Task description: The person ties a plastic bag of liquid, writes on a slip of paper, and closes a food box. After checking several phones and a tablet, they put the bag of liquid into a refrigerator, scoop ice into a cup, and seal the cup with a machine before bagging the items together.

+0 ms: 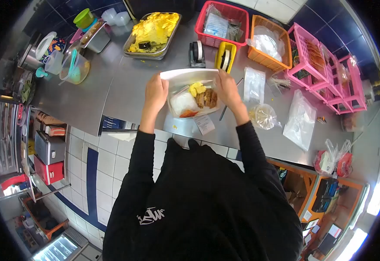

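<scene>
Both my hands grip the raised white lid edge of a paper food box (pixel 193 114) at the counter's front. My left hand (pixel 156 93) is closed on its left corner, and my right hand (pixel 228 92) on its right corner. Inside the box lie white rice (pixel 183 103) in what looks like clear wrap, yellow scrambled egg (pixel 197 88), sliced brown fried meat (pixel 207 98) and something orange-red (pixel 189 113) at the near edge. A printed slip (pixel 204 125) lies just in front of the box.
Behind the box stand a black tape dispenser (pixel 197 53) and a yellow one (pixel 226 56). A metal tray of egg (pixel 158 52) is at the back left. Red (pixel 197 28), orange (pixel 260 58) and pink (pixel 300 41) baskets line the back right. Plastic bags (pixel 300 119) lie at right.
</scene>
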`<act>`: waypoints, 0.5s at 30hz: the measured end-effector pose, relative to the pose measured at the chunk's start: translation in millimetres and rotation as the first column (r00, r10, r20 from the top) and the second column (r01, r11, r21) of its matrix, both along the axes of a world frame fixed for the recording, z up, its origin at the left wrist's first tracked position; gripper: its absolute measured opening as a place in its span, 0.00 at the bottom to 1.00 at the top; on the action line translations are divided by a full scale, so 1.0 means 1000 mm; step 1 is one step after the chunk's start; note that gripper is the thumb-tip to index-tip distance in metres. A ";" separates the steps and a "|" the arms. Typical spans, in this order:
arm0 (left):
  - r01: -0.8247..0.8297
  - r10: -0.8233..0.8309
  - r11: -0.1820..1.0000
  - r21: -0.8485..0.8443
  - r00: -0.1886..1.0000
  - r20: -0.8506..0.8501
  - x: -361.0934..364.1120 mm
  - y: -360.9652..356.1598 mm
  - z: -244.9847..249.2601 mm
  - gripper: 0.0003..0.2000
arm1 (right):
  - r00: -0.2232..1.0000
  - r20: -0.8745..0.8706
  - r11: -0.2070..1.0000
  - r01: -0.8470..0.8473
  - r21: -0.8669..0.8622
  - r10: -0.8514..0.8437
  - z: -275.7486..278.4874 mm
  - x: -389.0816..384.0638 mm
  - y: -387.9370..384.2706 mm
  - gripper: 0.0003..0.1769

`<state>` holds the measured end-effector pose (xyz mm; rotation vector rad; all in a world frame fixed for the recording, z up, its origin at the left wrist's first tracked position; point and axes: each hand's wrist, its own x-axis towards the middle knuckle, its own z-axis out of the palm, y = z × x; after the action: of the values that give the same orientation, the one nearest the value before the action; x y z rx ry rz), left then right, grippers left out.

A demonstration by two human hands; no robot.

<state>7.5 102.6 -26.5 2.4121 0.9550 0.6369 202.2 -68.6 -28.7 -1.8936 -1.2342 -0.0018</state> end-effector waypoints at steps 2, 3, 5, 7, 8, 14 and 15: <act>0.070 -0.084 0.977 -0.203 0.994 -0.064 -0.022 -0.012 0.019 0.17 | 0.993 0.006 0.992 -0.114 -0.061 0.115 0.010 -0.002 -0.018 0.13; 0.103 -0.134 0.949 -0.298 0.987 -0.086 -0.033 -0.020 0.027 0.17 | 0.984 -0.081 0.981 -0.169 -0.092 0.161 0.009 -0.008 -0.027 0.16; 0.175 -0.152 0.962 -0.210 0.981 0.122 -0.042 -0.038 -0.010 0.18 | 0.998 -0.032 0.998 -0.061 0.028 0.062 -0.028 -0.025 -0.040 0.18; 0.140 -0.077 0.967 -0.212 0.957 0.279 -0.038 -0.053 -0.034 0.19 | 0.963 -0.255 0.994 -0.072 0.081 0.091 -0.047 -0.037 -0.045 0.19; 0.139 -0.066 0.956 -0.259 0.961 0.270 -0.034 -0.051 -0.027 0.19 | 0.923 -0.370 0.992 -0.075 0.100 0.107 -0.051 -0.038 -0.044 0.20; 0.167 -0.055 0.882 -0.440 0.965 0.255 -0.036 -0.049 -0.021 0.24 | 0.614 -0.780 0.976 -0.216 -0.020 0.120 -0.006 -0.023 -0.048 0.20; 0.175 -0.048 0.876 -0.449 0.959 0.279 -0.036 -0.053 -0.023 0.25 | 0.544 -0.829 0.968 -0.249 -0.009 0.132 -0.006 -0.018 -0.051 0.21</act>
<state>-29.0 50.1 -49.2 1.8807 0.7474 0.5813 184.6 -119.7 -35.0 -1.5053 -0.7485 1.0138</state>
